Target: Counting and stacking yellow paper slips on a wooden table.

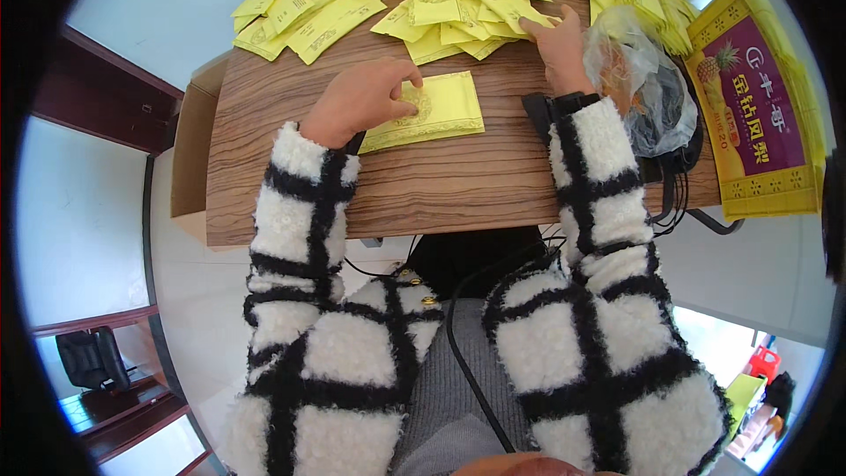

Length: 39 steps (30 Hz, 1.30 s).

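A flat yellow printed packet (454, 106) lies on the brown wood-grain table (423, 194) in front of me; I cannot tell whether more lie under it. My left hand (370, 99) rests over its left part, thumb and fingers apart. At the near right edge of a heap of similar yellow packets (352, 0), my right hand (560, 48) has its thumb and fingers around the end of one yellow packet (515, 11). Part of that packet's end is hidden by the hand.
A clear plastic bag (643, 79) with orange-brown contents sits right of my right forearm, beside a black bag and cables. A yellow and purple carton (753, 97) stands at the table's right edge. A brown cardboard box (189, 150) is at the left edge.
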### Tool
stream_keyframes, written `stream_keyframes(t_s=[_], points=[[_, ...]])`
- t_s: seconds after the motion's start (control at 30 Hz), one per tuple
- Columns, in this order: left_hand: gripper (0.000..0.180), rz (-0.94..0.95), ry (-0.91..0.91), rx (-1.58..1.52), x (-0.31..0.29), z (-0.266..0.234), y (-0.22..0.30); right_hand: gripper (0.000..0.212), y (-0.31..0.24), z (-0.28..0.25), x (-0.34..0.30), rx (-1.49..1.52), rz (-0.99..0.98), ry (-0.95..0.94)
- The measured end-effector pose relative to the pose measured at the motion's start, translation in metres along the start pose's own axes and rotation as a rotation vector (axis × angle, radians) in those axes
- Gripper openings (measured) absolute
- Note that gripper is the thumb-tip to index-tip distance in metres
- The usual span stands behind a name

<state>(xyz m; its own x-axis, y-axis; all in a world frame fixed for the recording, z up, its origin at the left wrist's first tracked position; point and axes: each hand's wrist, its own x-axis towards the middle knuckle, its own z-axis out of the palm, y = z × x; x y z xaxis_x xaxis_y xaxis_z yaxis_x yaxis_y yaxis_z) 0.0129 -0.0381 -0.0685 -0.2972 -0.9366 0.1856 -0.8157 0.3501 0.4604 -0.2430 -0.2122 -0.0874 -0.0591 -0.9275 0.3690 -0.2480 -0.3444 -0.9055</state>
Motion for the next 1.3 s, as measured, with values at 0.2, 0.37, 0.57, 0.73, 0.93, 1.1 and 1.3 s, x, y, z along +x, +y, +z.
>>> stream_keyframes(t_s=[0.2, 0.37, 0.57, 0.73, 0.93, 1.1, 1.3], points=[[0.032, -0.035, -0.010, -0.019, 0.002, -0.002, 0.004, 0.084, -0.010, -0.004, -0.002, 0.254, 0.194, -0.073], [0.032, -0.048, -0.011, -0.006, 0.003, -0.004, 0.007, 0.083, -0.014, -0.004, -0.003, 0.297, 0.265, -0.094], [0.033, -0.042, 0.001, 0.002, 0.001, -0.003, 0.003, 0.073, -0.028, -0.004, -0.011, -0.025, 0.200, -0.142], [0.031, -0.047, 0.007, -0.008, 0.006, -0.004, 0.008, 0.068, -0.013, -0.006, -0.008, 0.057, 0.117, -0.209], [0.034, -0.072, 0.135, -0.033, 0.003, 0.000, -0.001, 0.057, -0.037, 0.007, -0.027, 0.318, 0.020, -0.384], [0.051, -0.062, 0.410, -0.039, 0.006, -0.003, 0.011, 0.051, -0.057, 0.014, -0.046, 0.442, -0.059, -0.582], [0.058, 0.004, 0.462, 0.005, 0.008, -0.004, 0.017, 0.045, -0.077, 0.027, -0.075, 0.520, -0.083, -0.759]])
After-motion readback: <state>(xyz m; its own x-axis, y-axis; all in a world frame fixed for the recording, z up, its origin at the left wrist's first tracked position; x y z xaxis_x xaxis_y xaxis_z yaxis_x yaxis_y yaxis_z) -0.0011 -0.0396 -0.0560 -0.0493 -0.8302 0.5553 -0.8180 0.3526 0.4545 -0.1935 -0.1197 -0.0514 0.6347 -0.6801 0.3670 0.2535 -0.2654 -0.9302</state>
